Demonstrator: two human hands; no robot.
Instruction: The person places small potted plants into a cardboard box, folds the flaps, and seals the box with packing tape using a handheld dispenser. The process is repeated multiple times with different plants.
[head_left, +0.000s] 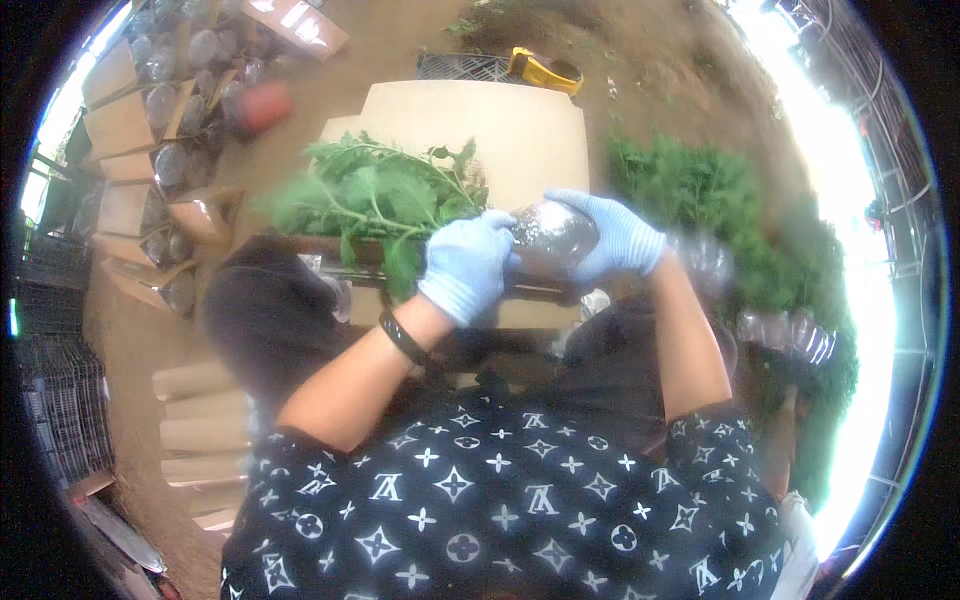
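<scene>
Both my hands wear pale blue gloves and meet at the middle of the view. My left hand (466, 264) and my right hand (612, 233) are closed around a clear plastic container (552, 236) that looks shiny and rounded. Just left of the hands lies a bunch of green leafy stems (375, 195) on a tan cardboard sheet (520, 130). A black band sits on my left wrist. What is inside the container is too blurred to tell.
Cardboard boxes (125, 125) filled with clear plastic containers stand at the upper left. A heap of green plants (700, 190) lies on the right, a yellow object (545, 70) on the dirt beyond, more clear containers (790, 335) at right, and dark crates (60, 390) at left.
</scene>
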